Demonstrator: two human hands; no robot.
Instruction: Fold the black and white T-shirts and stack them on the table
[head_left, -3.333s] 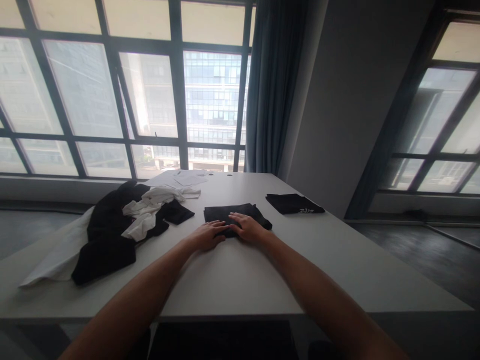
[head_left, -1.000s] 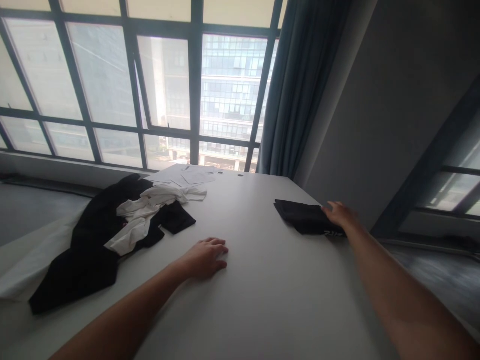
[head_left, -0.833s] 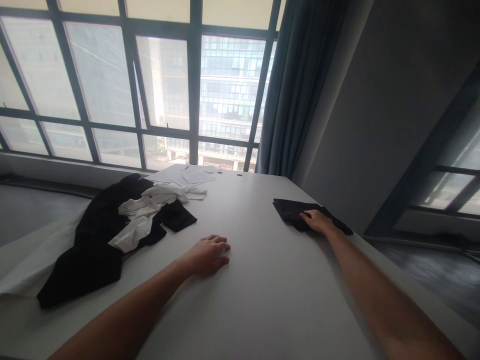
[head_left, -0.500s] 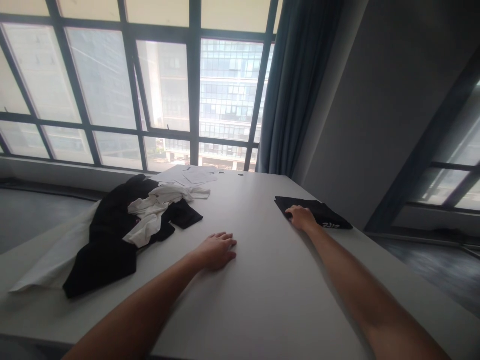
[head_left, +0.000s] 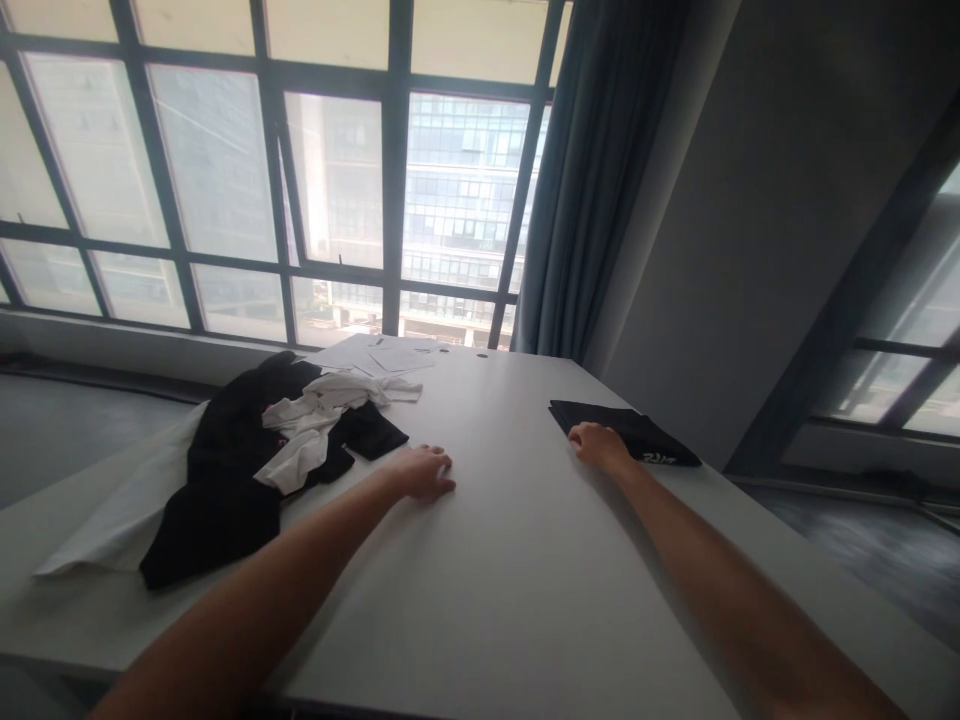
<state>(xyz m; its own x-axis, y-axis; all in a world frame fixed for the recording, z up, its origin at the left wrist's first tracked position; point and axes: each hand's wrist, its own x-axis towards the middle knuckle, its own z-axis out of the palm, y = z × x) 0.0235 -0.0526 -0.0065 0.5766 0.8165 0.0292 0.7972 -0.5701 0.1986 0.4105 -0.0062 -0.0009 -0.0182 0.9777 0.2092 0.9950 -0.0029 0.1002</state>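
Windows (head_left: 225, 190): dark-framed panes fill the far wall, with office blocks outside. A second window stands at the right edge.
Curtain (head_left: 600, 170): blue-grey, hanging in folds between the window and the plain grey wall.
Table (head_left: 510, 560): white, running from the near edge to the window. Its middle stretch is bare.
Clothes pile (head_left: 247, 460): loose black and white garments heaped on the table's left side, with a white piece draped toward the left edge.
Papers (head_left: 382, 355): a few white sheets lying flat at the far end of the table, just behind the pile.
Folded black stack (head_left: 637, 435): flat on the table's right side near the wall, with small white lettering on its near corner.
Left hand (head_left: 421, 472): palm down on the bare tabletop, fingers loosely together and pointing right, holding nothing. It lies near the pile's right edge but apart from it.
Right hand (head_left: 596, 445): resting at the stack's near-left edge, fingers curled; whether they pinch the cloth cannot be told.
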